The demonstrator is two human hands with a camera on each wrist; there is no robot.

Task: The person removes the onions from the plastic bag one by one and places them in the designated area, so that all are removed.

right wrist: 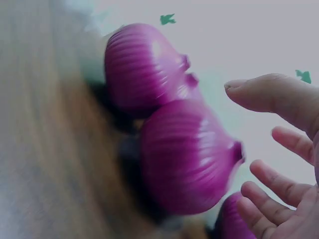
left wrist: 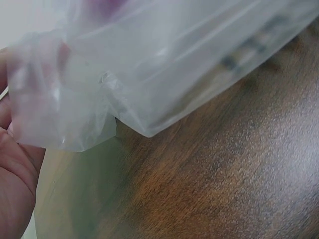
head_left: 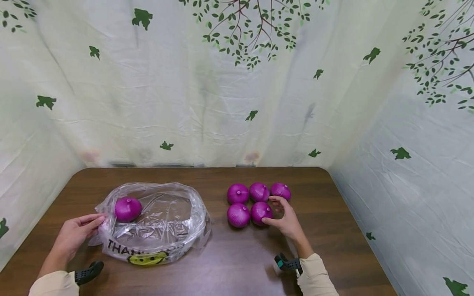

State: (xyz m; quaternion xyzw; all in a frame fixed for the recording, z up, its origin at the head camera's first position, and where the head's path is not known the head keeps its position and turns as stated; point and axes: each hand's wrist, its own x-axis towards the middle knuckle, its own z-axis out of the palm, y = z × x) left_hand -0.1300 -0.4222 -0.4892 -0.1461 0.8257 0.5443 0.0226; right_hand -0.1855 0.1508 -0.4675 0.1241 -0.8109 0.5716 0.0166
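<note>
A clear plastic bag point(head_left: 200, 222) with black lettering and a yellow print lies spread open on the left of the table. Inside it, at the left, is one purple onion point(head_left: 127, 209). My left hand point(head_left: 72, 234) pinches the left edge of the bag between thumb and fingers; the left wrist view shows the film point(left wrist: 60, 109) bunched there. On the right my right hand point(head_left: 286, 222) reaches over the front-right onion point(head_left: 260, 213) of a group, thumb and fingers spread about it. In the right wrist view the fingers stand apart beside that onion point(right wrist: 187, 159).
Beside the front-right onion sits another onion point(head_left: 238, 215). Behind them stand three more: left point(head_left: 238, 193), middle point(head_left: 259, 192) and right point(head_left: 280, 190). The brown wooden table point(head_left: 222, 271) meets a white leaf-patterned curtain point(head_left: 207, 102) at its back and sides.
</note>
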